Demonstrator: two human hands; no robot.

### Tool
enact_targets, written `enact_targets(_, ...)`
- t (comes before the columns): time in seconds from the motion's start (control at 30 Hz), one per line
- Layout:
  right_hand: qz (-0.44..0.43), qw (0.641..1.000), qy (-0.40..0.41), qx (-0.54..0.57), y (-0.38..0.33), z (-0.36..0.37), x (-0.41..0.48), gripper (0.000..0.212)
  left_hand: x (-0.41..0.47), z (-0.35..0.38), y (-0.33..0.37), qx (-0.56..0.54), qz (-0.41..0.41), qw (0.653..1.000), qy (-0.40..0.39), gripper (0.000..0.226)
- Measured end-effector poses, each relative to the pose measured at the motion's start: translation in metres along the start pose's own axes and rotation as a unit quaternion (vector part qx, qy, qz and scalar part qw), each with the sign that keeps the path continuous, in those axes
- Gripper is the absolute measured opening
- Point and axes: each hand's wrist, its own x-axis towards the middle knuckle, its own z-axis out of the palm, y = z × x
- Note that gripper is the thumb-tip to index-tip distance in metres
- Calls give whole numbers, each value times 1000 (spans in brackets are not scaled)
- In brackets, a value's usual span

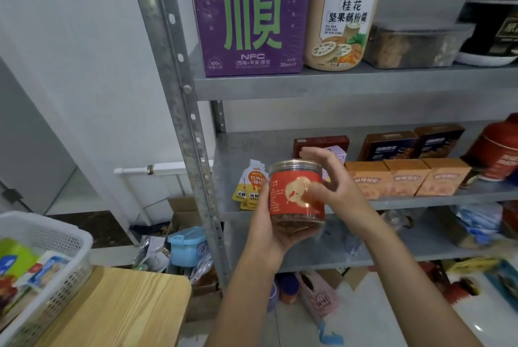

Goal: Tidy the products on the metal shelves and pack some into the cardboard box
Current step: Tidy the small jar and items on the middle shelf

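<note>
The red-labelled jar (295, 201) is held upright, long axis 12 to 6, gripped from 7 o'clock by the left hand (266, 230); the right hand (337, 188) is spread loosely at its 3 o'clock, thumb on the label. The middle shelf (249, 147) lies beyond at 12

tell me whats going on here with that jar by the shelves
A person stands at the metal shelves, holding a clear plastic jar with a red label up in front of the middle level. The left hand grips the jar from below and along its side. The right hand rests its thumb on the label, fingers loosely spread beyond the lid. Behind it on the shelf sit yellow drink pouches and a row of orange boxes. The jar is not yet set down or packed.
</note>
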Motion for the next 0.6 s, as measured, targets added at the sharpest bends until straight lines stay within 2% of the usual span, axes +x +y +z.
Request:
enact_targets(0.07, 3, 998, -63, -17, 8, -4, -13, 110, 0, -1, 2, -58, -24, 998, -4, 65)
enact_targets(0.13, 11, 992, -106, -70, 12, -4, -23, 125, 0, -3, 2, -70, -37, 997, -13, 67)
enact_targets(0.17, 12, 991, -100, -93, 14, -2, -26, 127, 0, -4, 1, -59, -43, 997, -17, 67)
enact_targets(0.3, -16, 994, -4, -109, 17, 0, -30, 113, -2, -6, -4, 3, -69, 997, -36, 68)
enact_targets(0.37, -19, 992, 11, -126, 16, -3, -35, 109, 1, -10, -4, 60, -57, 996, -30, 66)
enact_targets(0.43, -14, 988, 7, -153, 13, -6, -39, 109, 3, -14, -1, 101, -31, 994, -18, 66)
enact_targets(0.6, 7, 983, -43, -176, 8, -1, -43, 111, -6, -6, 2, 147, 0, 987, -66, 60)
